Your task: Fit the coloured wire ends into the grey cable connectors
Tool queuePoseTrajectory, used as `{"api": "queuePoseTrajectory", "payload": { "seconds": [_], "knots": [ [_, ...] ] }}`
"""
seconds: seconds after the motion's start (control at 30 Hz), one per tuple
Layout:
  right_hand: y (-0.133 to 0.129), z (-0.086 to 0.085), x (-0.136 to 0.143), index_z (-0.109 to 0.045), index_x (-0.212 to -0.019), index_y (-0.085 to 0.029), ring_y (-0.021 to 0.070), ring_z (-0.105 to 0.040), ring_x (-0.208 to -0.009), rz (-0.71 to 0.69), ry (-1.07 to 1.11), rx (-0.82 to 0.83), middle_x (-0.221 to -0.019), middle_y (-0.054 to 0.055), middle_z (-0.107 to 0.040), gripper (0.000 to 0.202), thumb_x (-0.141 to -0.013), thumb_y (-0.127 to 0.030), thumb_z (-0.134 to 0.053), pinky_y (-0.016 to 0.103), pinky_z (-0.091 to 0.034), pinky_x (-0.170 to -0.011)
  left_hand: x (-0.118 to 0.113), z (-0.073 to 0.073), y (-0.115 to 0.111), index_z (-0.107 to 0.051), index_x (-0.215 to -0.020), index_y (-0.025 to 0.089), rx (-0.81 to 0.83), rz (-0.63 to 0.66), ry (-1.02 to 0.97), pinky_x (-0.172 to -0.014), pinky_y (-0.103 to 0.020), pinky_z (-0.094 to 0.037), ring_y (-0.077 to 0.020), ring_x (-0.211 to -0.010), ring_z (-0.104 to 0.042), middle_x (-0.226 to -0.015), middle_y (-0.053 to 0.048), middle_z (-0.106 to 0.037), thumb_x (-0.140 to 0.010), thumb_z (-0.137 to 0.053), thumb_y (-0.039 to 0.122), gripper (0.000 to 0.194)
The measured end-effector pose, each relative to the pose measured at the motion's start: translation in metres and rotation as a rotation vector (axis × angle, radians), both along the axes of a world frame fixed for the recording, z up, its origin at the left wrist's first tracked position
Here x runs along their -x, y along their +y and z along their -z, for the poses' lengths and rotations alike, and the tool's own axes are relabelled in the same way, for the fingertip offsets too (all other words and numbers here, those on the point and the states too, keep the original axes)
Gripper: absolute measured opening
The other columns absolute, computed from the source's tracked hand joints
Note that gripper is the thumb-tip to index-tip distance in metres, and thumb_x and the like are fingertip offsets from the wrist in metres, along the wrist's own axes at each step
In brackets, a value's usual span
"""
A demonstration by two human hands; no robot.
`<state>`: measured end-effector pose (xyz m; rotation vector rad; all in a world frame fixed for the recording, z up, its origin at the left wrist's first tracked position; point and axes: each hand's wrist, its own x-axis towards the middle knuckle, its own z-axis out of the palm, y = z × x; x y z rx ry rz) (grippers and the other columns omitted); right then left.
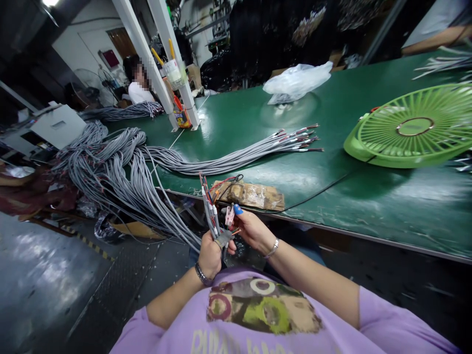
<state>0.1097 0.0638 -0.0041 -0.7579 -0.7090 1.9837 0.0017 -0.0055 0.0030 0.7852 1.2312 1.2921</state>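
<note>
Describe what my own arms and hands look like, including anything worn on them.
Both arms have short lavender sleeves. The left hand has a dark, metallic-looking wristband and what appears to be a grey wrap around the thumb. The right hand has a silvery bracelet and a bright blue fingertip covering or nail.

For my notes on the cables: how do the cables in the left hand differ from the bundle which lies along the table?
The held cables are gripped in the left hand; the table bundle lies untouched on the table. In the picture, the held cables' wire ends point up; the table bundle's point right. Both are grey, with thin wire ends bared.
</note>
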Motion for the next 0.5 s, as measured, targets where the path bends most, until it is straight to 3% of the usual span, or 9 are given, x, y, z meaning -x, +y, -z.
{"api": "queuePoseTrajectory", "payload": {
  "seconds": [0.37, 0.5],
  "knots": [
    [-0.001, 0.002, -0.008, -0.060, -0.078, -0.017, 0.0118, -0.053, -0.059, -0.176, 0.076, 0.118, -0.070, 0.003, -0.061, 0.043, -0.080, -0.059, -0.054, 0.026, -0.045, -0.058, 0.006, -0.005, -0.012, -0.061, -0.060, 0.014, -0.042, -0.014, -0.010, -0.041, -0.023, -0.042, -0.0111, -0.039, -0.052, -0.047, -0.002, -0.060, -0.068, -0.069, 0.046, 0.034],
    [0.001, 0.000, -0.007, -0.062, -0.081, -0.017, 0.0109, -0.050, -0.058, -0.096, 0.061, 0.054, -0.067, 0.001, -0.060, 0.029, -0.076, -0.046, -0.065, 0.024, -0.042, -0.056, 0.004, -0.005, -0.009, -0.062, -0.062, 0.014, -0.055, -0.052, -0.018, -0.041, -0.022, -0.042, -0.0114, -0.040, -0.053, -0.047, -0.002, -0.060, -0.069, -0.069, 0.044, 0.032]
  ]
}}
